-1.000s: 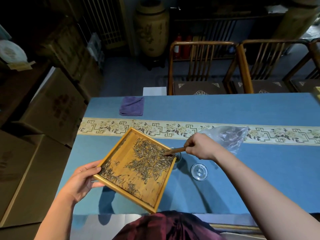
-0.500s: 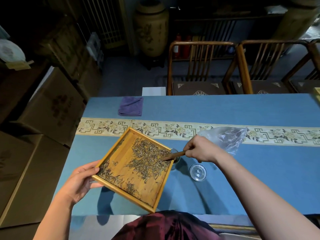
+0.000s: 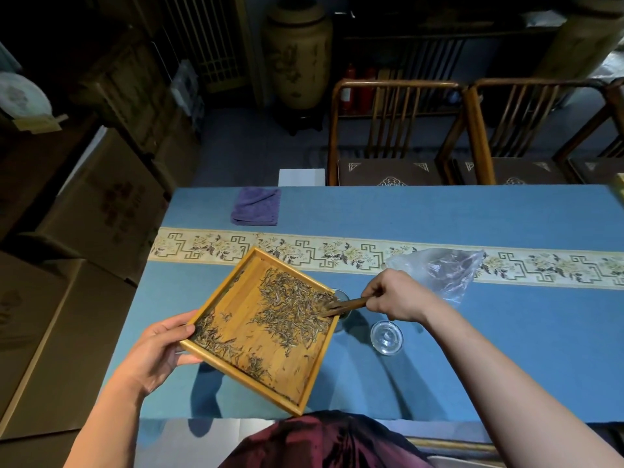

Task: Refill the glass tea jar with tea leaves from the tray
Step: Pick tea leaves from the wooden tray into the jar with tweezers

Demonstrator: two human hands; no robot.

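**Tea transfer in progress: scoop now working the tray's right edge over the jar**

Left to right. One purple cloth [image 3: 256, 207] lies folded at the far left of the blue table [image 3: 506, 349], untouched. The left hand [image 3: 158, 352] grips the left corner of the single wooden tray [image 3: 236, 298], thumb over the rim and fingers beneath, holding it raised and tilted above the table. The tea leaves [image 3: 290, 309] lie in one main heap toward the tray's right side, with a thinner scatter along its near-left edge.

Change noted: against the pictures a second and half a second ago, the wooden scoop [image 3: 344, 306] has advanced from the tray's rim into the heap at its right edge, and the tray has shifted slightly. In my judgement, leaves are being raked over that edge; the bulk remains on the tray, so the refill is far from done.

The one glass tea jar [image 3: 341, 295] stands on the table just under the tray's right edge, mostly hidden; its fill level cannot be told. The right hand [image 3: 395, 295] pinches the scoop's handle with curled fingers. One glass lid [image 3: 387, 336] rests on the cloth near the jar. One clear plastic bag [image 3: 442, 271] lies crumpled beyond the right hand.

Count: two hands, one tray, one scoop, one jar, one lid, one bag, one cloth.
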